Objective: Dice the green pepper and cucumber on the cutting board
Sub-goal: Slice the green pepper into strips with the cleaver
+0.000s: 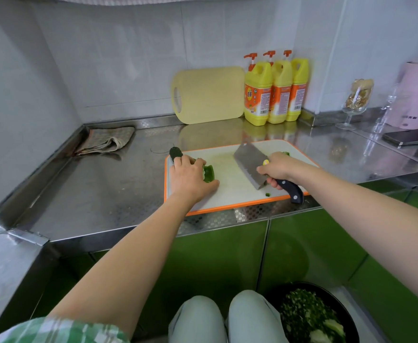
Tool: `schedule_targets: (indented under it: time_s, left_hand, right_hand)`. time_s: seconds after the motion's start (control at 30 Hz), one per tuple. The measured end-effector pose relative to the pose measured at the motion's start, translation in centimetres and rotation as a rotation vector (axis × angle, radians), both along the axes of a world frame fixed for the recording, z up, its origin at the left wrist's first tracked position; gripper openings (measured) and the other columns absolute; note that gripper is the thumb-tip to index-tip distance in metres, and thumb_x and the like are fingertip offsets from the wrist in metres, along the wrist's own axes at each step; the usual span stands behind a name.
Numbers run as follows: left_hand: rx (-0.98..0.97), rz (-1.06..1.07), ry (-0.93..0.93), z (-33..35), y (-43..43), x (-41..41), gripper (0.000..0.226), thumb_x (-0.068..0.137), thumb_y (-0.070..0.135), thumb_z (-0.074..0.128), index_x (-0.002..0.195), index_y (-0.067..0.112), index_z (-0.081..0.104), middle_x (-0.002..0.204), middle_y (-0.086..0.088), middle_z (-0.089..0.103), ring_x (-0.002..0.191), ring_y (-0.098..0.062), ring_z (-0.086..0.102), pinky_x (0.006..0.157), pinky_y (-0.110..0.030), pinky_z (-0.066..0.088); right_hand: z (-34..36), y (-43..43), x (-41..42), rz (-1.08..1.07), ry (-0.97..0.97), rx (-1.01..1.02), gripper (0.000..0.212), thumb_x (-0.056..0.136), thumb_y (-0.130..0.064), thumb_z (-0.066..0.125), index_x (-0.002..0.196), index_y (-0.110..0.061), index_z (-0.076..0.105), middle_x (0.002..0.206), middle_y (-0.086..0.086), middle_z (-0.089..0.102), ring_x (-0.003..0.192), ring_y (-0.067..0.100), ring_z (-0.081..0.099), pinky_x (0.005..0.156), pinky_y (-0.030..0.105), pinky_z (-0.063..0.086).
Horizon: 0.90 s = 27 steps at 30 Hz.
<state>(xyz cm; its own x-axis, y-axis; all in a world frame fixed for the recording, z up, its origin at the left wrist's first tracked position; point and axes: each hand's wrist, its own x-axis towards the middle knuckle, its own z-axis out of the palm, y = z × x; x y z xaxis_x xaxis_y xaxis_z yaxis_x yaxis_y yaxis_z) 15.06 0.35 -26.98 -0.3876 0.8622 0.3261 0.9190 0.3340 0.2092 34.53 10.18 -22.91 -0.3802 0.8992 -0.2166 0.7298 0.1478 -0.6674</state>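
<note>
Bowl point(336, 297) of greens nearest; my left grip point(190, 178) clasps pepper point(209, 173); right grip point(278, 169) clasps knife point(248, 167), blade lengthwise away-left, handle toward me.

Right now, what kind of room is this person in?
Most likely a home kitchen. There is a steel counter, a cutting board with a cleaver and green pepper on it, and yellow soap bottles by the tiled wall.
</note>
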Motion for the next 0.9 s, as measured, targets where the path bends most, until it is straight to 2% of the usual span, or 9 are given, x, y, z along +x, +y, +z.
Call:
schedule_targets:
  time_s: [0.1,0.17,0.27,0.37,0.57,0.67,0.77,0.9]
  left_hand:
    - [-0.006,-0.006,0.013,0.0,0.0,-0.2,0.066,0.080,0.060,0.057,0.135,0.025,0.049,0.129,-0.009,0.044,0.122,-0.030,0.031,0.106,-0.038,0.025]
    - [-0.007,-0.005,0.024,0.1,0.2,-0.2,0.065,0.081,0.061,0.056,0.134,0.024,0.050,0.130,-0.010,0.044,0.122,-0.031,0.032,0.106,-0.038,0.026]
    - [0.005,0.002,0.046,0.3,0.8,0.0,0.061,0.084,0.059,0.054,0.134,0.023,0.052,0.130,-0.009,0.046,0.123,-0.031,0.033,0.105,-0.038,0.025]
    - [0.032,-0.028,0.065,0.3,1.2,0.5,0.052,0.087,0.053,0.054,0.130,0.023,0.055,0.129,-0.008,0.049,0.123,-0.030,0.034,0.101,-0.038,0.027]
    - [0.048,-0.142,0.075,0.2,1.0,1.3,0.031,0.089,0.038,0.056,0.116,0.024,0.065,0.120,-0.004,0.060,0.119,-0.027,0.037,0.093,-0.036,0.029]
    - [0.044,-0.175,0.091,0.5,1.0,1.9,0.028,0.090,0.036,0.057,0.113,0.025,0.067,0.118,-0.004,0.061,0.119,-0.028,0.038,0.091,-0.036,0.027]
    - [0.020,-0.181,0.097,0.6,1.0,2.7,0.027,0.091,0.037,0.055,0.111,0.026,0.069,0.116,-0.004,0.063,0.119,-0.028,0.038,0.092,-0.036,0.028]
    - [0.011,-0.174,0.079,0.3,0.8,3.6,0.025,0.091,0.036,0.054,0.109,0.027,0.069,0.113,-0.003,0.064,0.117,-0.028,0.039,0.092,-0.037,0.028]
  right_hand:
    - [0.2,1.5,1.3,-0.123,-0.011,0.039,0.031,0.096,-0.010,0.051,0.067,0.001,0.053,0.058,0.014,0.056,0.050,0.024,0.050,0.051,0.030,0.045]
    - [0.5,1.7,1.4,-0.129,0.002,0.047,0.032,0.095,-0.009,0.051,0.064,0.000,0.054,0.057,0.015,0.055,0.049,0.024,0.049,0.050,0.028,0.045]
    - [0.6,0.8,0.2,-0.023,0.077,-0.001,0.032,0.098,-0.015,0.052,0.068,-0.004,0.051,0.056,0.010,0.052,0.045,0.019,0.047,0.040,0.022,0.041]
    - [0.1,0.2,-0.5,0.075,0.053,-0.059,0.031,0.098,-0.016,0.053,0.069,-0.005,0.050,0.053,0.008,0.051,0.043,0.016,0.046,0.038,0.021,0.040]
    - [-0.4,1.3,2.2,-0.097,0.065,0.038,0.030,0.098,-0.013,0.051,0.070,-0.002,0.049,0.054,0.013,0.051,0.044,0.021,0.044,0.043,0.025,0.041]
    - [0.2,0.7,3.1,0.004,0.104,0.017,0.025,0.098,-0.017,0.052,0.077,-0.004,0.050,0.056,0.010,0.051,0.043,0.017,0.045,0.037,0.020,0.040]
    - [0.7,-0.9,3.3,0.142,0.050,-0.008,0.026,0.098,-0.021,0.054,0.077,-0.008,0.047,0.056,0.006,0.050,0.035,0.010,0.046,0.036,0.019,0.039]
    - [0.0,-1.7,3.9,0.179,0.023,-0.044,0.026,0.098,-0.020,0.054,0.078,-0.007,0.047,0.057,0.008,0.051,0.033,0.009,0.046,0.036,0.019,0.040]
